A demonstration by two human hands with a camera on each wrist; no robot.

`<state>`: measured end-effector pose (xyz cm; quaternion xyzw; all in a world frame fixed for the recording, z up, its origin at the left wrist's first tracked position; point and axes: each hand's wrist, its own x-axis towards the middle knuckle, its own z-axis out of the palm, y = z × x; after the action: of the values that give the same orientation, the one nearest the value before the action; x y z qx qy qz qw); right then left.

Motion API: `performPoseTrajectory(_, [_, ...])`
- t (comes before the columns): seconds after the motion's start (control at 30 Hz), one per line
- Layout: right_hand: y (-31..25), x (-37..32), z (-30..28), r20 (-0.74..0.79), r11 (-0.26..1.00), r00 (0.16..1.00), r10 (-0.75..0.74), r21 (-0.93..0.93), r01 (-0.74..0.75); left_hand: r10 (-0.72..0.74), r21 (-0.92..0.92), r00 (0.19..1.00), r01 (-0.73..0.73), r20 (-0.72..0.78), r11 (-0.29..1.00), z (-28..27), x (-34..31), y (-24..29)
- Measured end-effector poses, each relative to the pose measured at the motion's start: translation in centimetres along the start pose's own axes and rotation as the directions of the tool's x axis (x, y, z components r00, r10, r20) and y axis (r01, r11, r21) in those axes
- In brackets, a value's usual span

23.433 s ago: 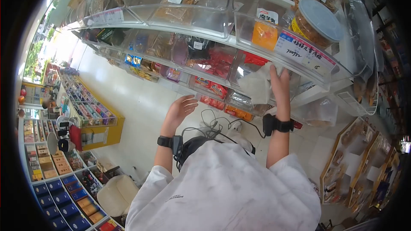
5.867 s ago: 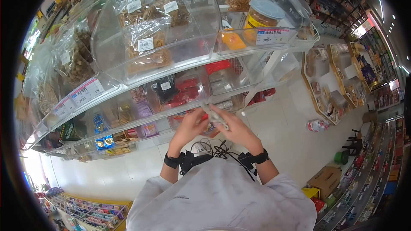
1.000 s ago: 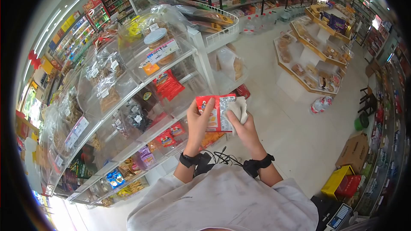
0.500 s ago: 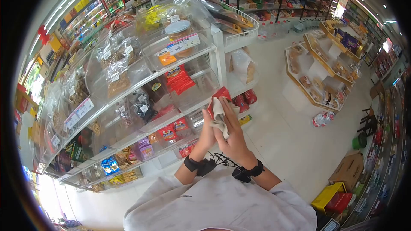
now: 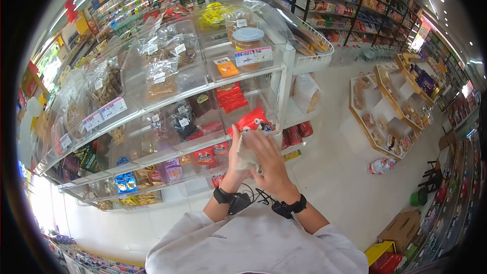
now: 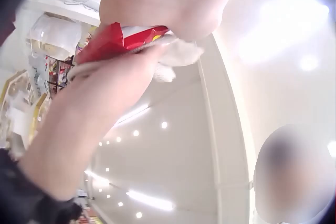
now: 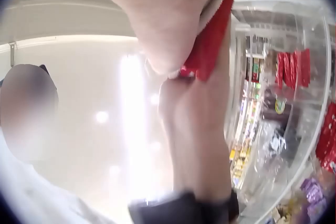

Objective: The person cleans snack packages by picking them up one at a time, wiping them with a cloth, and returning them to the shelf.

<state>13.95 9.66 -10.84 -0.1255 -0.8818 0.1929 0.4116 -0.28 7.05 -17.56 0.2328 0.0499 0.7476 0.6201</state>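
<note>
In the head view the left hand point(image 5: 234, 161) holds a shiny red snack packet point(image 5: 255, 120) from its left side, thumb pointing up. Flat against the packet's front lies the right hand point(image 5: 269, 165), its blurred fingers extended over a pale cloth point(image 5: 247, 153). The left wrist view shows the red packet point(image 6: 105, 45) and cloth point(image 6: 184, 56) between the left hand point(image 6: 163, 3) above and the right hand point(image 6: 107, 85) below. Red packet point(image 7: 214, 40) also shows between both hands in the right wrist view; the left fingers behind it are mostly hidden.
Clear-bin shelving point(image 5: 167, 104) with bagged snacks stands ahead and left, close to the hands. A lidded jar point(image 5: 247, 38) sits on its top tier. Farther right are a tiered wooden display point(image 5: 370, 132), wrapped bottles point(image 5: 381, 166) on the floor and a cardboard box point(image 5: 401, 229).
The packet, earlier spread out between both hands, is now partly covered by the cloth and right hand. Since half a second ago both hands shifted slightly left and down, and the view turned left.
</note>
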Motion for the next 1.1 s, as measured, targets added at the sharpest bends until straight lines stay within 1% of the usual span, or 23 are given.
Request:
performPoseTrajectory(0.03, [0.9, 0.5, 0.2, -0.103, 0.996, 0.993, 0.06, 0.078, -0.052, 0.053, 0.135, 0.976, -0.025, -0.211, 0.991, 3.6, 0.2, 0.2])
performPoseTrajectory(0.07, [1.9, 0.7, 0.4, -0.196, 0.981, 0.972, 0.133, 0.163, -0.102, 0.129, 0.265, 0.903, -0.017, -0.41, 0.964, 5.7, 0.0, 0.4])
performPoseTrajectory(0.1, [3.6, 0.2, 0.8, -0.129, 0.864, 0.923, 0.362, 0.419, -0.28, 0.136, 0.273, 0.899, -0.019, -0.417, 0.962, 6.1, -0.5, 0.7])
performPoseTrajectory(0.13, [6.0, -0.4, 1.2, -0.009, 0.653, 0.834, 0.552, 0.626, -0.425, 0.141, 0.28, 0.897, -0.02, -0.419, 0.96, 6.3, -0.8, 0.9])
performPoseTrajectory(0.17, [7.2, -0.7, 1.4, 0.15, 0.376, 0.715, 0.683, 0.767, -0.52, 0.143, 0.285, 0.897, -0.019, -0.418, 0.958, 6.4, -1.0, 1.1])
performPoseTrajectory(0.2, [6.8, -1.1, 1.5, 0.158, 0.352, 0.714, 0.682, 0.785, -0.51, 0.178, 0.334, 0.881, -0.024, -0.439, 0.942, 5.9, -0.9, 1.1])
performPoseTrajectory(0.27, [5.9, -2.4, 1.7, 0.178, 0.316, 0.724, 0.667, 0.812, -0.49, 0.114, 0.38, 0.919, 0.042, -0.378, 0.924, 6.6, -0.6, 2.5])
performPoseTrajectory(0.33, [3.9, -2.0, 2.0, 0.144, 0.456, 0.786, 0.601, 0.746, -0.486, 0.077, 0.46, 0.938, 0.093, -0.338, 0.883, 5.2, -0.6, 4.3])
performPoseTrajectory(0.37, [3.1, -1.8, 2.4, 0.137, 0.517, 0.813, 0.567, 0.709, -0.48, 0.204, 0.668, 0.913, 0.094, -0.353, 0.738, 3.4, -0.5, 4.0])
performPoseTrajectory(0.4, [3.9, -1.9, 3.1, 0.11, 0.508, 0.813, 0.571, 0.731, -0.456, 0.331, 0.831, 0.88, 0.117, -0.341, 0.544, 1.2, -0.6, 3.8])
performPoseTrajectory(0.43, [4.8, -2.1, 3.7, 0.088, 0.597, 0.829, 0.553, 0.652, -0.467, 0.449, 0.935, 0.842, 0.163, -0.298, 0.314, 0.9, -0.9, 4.1])
performPoseTrajectory(0.47, [5.8, -2.3, 4.3, 0.068, 0.676, 0.845, 0.531, 0.567, -0.471, 0.445, 0.914, 0.857, 0.071, -0.261, 0.399, 1.2, -1.7, 4.0])
performPoseTrajectory(0.5, [5.5, -1.7, 4.5, 0.049, 0.746, 0.861, 0.507, 0.476, -0.466, 0.398, 0.875, 0.875, 0.057, -0.275, 0.481, 0.8, -2.3, 3.9])
performPoseTrajectory(0.53, [4.8, -1.1, 4.5, 0.15, 0.829, 0.887, 0.436, 0.318, -0.461, 0.347, 0.828, 0.894, 0.045, -0.283, 0.558, 0.1, -3.0, 3.9])
performPoseTrajectory(0.6, [0.3, 1.2, 6.3, 0.136, 0.967, 0.978, 0.156, 0.18, -0.18, 0.289, 0.715, 0.904, 0.026, -0.315, 0.699, 0.1, -3.8, 4.6])
performPoseTrajectory(0.63, [-1.7, 2.1, 7.4, 0.152, 0.993, 0.988, 0.016, 0.11, -0.033, 0.254, 0.619, 0.882, 0.053, -0.396, 0.784, -0.2, -4.3, 5.9])
performPoseTrajectory(0.7, [-2.5, 2.2, 9.6, 0.139, 0.999, 0.99, 0.028, 0.032, -0.033, 0.155, 0.381, 0.831, 0.073, -0.534, 0.922, -1.1, -5.3, 8.0])
performPoseTrajectory(0.73, [-2.2, 2.5, 10.3, 0.134, 1.0, 0.991, 0.021, -0.014, -0.02, 0.209, 0.392, 0.746, 0.076, -0.632, 0.917, 0.1, -5.6, 8.5])
performPoseTrajectory(0.83, [1.4, 2.6, 14.0, 0.082, 0.924, 0.939, 0.333, 0.169, -0.343, 0.394, 0.659, 0.747, 0.077, -0.535, 0.749, 0.8, -7.4, 9.6])
performPoseTrajectory(0.87, [1.3, 2.6, 13.5, 0.392, 0.598, 0.755, 0.525, 0.461, -0.655, 0.397, 0.62, 0.717, 0.064, -0.574, 0.782, 0.7, -8.0, 10.1])
performPoseTrajectory(0.97, [-0.1, 2.3, 13.8, 0.466, 0.443, 0.736, 0.491, 0.594, -0.671, 0.414, 0.484, 0.613, -0.057, -0.673, 0.873, -1.0, -9.5, 11.6])
performPoseTrajectory(1.0, [-0.2, 1.7, 14.3, 0.468, 0.459, 0.734, 0.492, 0.577, -0.675, 0.442, 0.521, 0.598, -0.048, -0.668, 0.852, -1.8, -10.1, 12.3])
performPoseTrajectory(1.1, [-1.2, 2.6, 14.9, 0.534, 0.486, 0.694, 0.483, 0.496, -0.719, 0.418, 0.509, 0.682, -0.077, -0.6, 0.857, -1.9, -11.0, 13.9])
